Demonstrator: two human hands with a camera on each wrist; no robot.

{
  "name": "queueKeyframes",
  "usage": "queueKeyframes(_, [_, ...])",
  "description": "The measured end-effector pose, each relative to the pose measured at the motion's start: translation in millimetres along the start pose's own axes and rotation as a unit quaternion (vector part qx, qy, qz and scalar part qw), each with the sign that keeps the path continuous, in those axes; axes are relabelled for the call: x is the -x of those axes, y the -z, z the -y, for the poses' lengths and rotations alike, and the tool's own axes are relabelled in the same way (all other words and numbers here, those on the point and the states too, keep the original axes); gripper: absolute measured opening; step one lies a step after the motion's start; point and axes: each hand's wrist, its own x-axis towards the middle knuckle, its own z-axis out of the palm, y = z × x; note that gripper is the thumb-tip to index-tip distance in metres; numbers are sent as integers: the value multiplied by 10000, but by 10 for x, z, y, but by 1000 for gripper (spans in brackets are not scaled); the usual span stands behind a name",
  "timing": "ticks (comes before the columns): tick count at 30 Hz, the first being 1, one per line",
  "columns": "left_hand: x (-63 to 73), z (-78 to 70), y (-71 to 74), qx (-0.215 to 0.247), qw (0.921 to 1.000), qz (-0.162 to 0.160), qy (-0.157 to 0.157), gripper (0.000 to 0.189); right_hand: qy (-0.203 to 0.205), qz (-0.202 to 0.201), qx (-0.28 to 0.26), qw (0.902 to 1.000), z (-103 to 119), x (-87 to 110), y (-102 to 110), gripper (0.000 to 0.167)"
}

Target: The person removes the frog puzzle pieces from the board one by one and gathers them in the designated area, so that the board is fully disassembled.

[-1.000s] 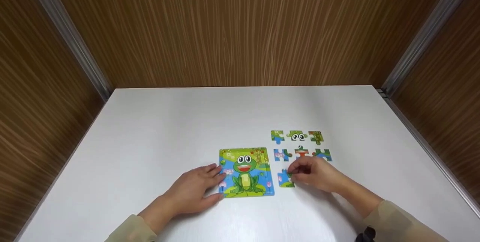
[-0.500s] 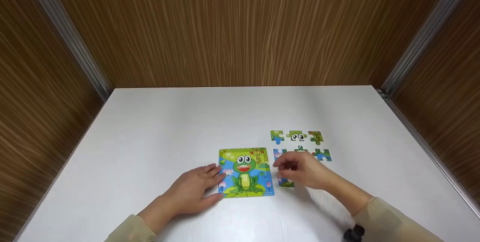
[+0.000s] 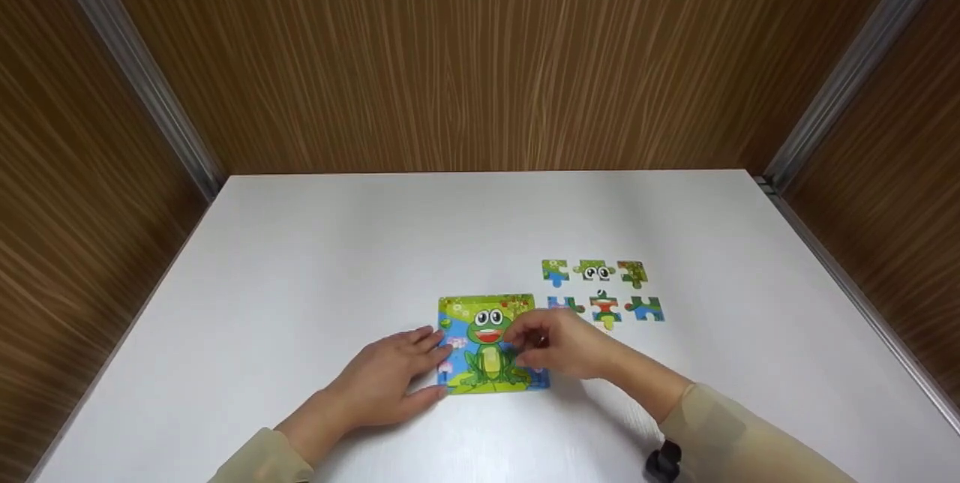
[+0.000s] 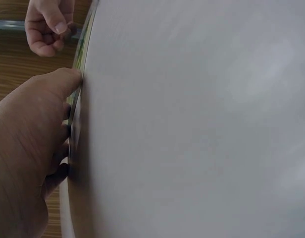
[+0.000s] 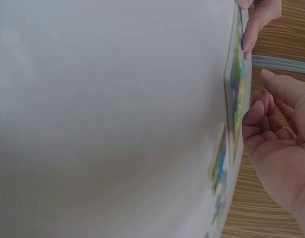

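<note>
A square frog-picture puzzle board [image 3: 491, 370] lies flat on the white table in the head view. My left hand [image 3: 390, 378] rests at its left edge, fingers extended onto the border and thumb by the near corner. Over the board's right side hovers my right hand [image 3: 566, 344], fingers loosely bent, thumb apart, nothing visible between them. In the right wrist view, a blue-green jigsaw piece [image 5: 219, 161] lies beside the board; in the head view my right hand hides it. Two rows of jigsaw pieces lie beyond, including one with eyes [image 3: 596, 271] and one with a red mouth [image 3: 604, 307].
A white table [image 3: 337, 243] carries everything. Wood-grain panels stand behind it [image 3: 480, 55] and along both sides, with metal strips at the corners. Other loose pieces, such as a corner piece [image 3: 631, 273] and a blue-green piece [image 3: 645, 309], lie right of the board.
My right hand has moved left from the near jigsaw piece to above the board's right side, uncovering the red-mouth piece. My left hand has stayed on the board's edge.
</note>
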Motion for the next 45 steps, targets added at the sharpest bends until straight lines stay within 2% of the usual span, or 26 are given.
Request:
queueKeyframes(9, [-1, -4, 7, -19, 10000, 44, 63, 60, -157, 165, -14, 9997, -87, -50, -68, 23])
queueKeyframes(16, [-10, -17, 25, 45, 9999, 74, 89, 60, -165, 324, 47, 9993, -56, -48, -59, 33])
queueKeyframes(24, [-10, -1, 13, 41, 9999, 74, 91, 61, -78, 596, 474, 9971, -30, -61, -35, 50])
queueKeyframes(32, [-9, -17, 21, 61, 9999, 117, 107, 61, -3, 719, 616, 9955, -50, -62, -22, 35])
queueKeyframes(45, [-6, -11, 10, 45, 10000, 63, 60, 60, -114, 650, 505, 9965, -50, -56, -55, 31])
